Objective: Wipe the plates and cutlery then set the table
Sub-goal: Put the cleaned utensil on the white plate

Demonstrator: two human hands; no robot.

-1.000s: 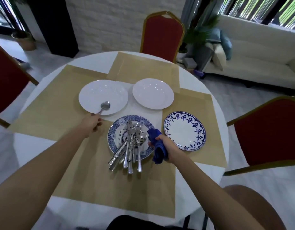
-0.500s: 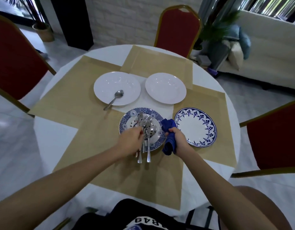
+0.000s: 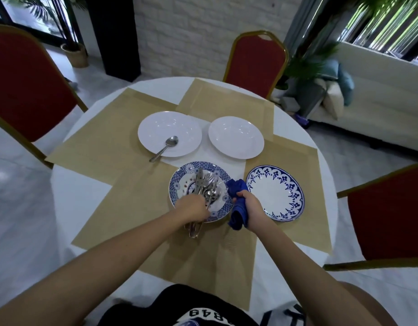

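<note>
Grabbing the cutlery pile, cloth in the other hand

Left hand (image 3: 194, 209) has its fingers curled round the cutlery bundle (image 3: 209, 188) on the blue patterned plate (image 3: 177, 182), handles poking past its 6 o'clock rim. Right hand (image 3: 249, 205) clutches a blue cloth (image 3: 237, 215) at 3 o'clock. A spoon (image 3: 165, 147) lies on the white plate (image 3: 156, 128) at 11. There's bare placemat (image 3: 132, 208) at 8. The shirt print (image 3: 203, 315) is only partly readable, roughly "49".

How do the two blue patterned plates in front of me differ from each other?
The left blue plate carries a pile of cutlery, which the left hand grips; the right blue plate holds nothing. The left blue plate's rim is a dense blue patchwork band; the right blue plate's rim is white with sparse blue motifs. Both are round and lie flat on tan placemats.
</note>
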